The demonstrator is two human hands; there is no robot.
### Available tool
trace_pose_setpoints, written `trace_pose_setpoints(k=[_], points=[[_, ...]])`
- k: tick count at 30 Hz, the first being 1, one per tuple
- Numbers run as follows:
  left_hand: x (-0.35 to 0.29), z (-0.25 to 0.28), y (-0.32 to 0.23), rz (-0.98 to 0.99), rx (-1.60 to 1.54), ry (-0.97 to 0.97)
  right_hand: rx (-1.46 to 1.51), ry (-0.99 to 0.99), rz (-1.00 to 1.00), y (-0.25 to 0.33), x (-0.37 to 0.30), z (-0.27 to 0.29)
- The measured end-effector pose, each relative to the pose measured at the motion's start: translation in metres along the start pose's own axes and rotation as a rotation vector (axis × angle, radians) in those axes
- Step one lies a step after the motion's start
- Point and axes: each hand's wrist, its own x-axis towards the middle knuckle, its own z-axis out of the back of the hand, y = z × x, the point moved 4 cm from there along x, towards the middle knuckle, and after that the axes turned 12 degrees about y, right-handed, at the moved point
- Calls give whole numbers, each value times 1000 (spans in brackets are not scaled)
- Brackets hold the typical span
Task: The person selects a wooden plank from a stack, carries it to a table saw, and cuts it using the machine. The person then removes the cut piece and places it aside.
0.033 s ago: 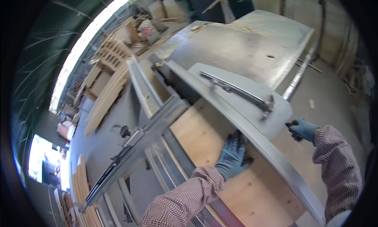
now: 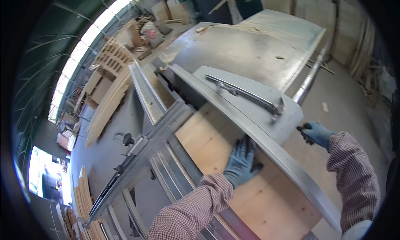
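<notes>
My left hand point(image 2: 240, 163), in a blue glove with dark fingertips, lies flat on a pale plywood board point(image 2: 266, 202). Its fingers are stretched toward a long grey metal bar point(image 2: 287, 169) that crosses above the board. The board rests on a metal sliding table point(image 2: 168, 173), and its far edge runs beneath the bar's guard. Off to the right, my right hand point(image 2: 315, 134) hangs in the air beside the grey guard point(image 2: 287, 119), fingers loosely bent and apart. Nothing shows in it. A chrome handle point(image 2: 246, 94) is fixed on top of the guard.
Beyond the guard spreads a broad metal machine table point(image 2: 246, 44) with sawdust on it. A metal tube point(image 2: 308, 83) runs along its right side. At left lie stacked timber strips point(image 2: 106, 108) and a rail with a black knob point(image 2: 128, 139). Sheets point(image 2: 316, 23) lean at the back right.
The whole scene sits slightly farther left in the picture. My left hand keeps its place on the plywood board, and my right hand stays beside the guard.
</notes>
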Motion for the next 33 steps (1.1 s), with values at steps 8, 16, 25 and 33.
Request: trace_pose_setpoints(k=[8, 16, 25, 33], points=[[-1, 3, -4, -25, 28, 27, -424, -684, 394, 71, -28, 1], [-6, 4, -7, -35, -7, -8, -869, -574, 114, 154, 48, -53], [-4, -4, -1, 8, 49, 26, -470, -700, 546, 85, -52, -29], [2, 0, -7, -27, 22, 14, -442, -300, 148, -26, -212, -61]])
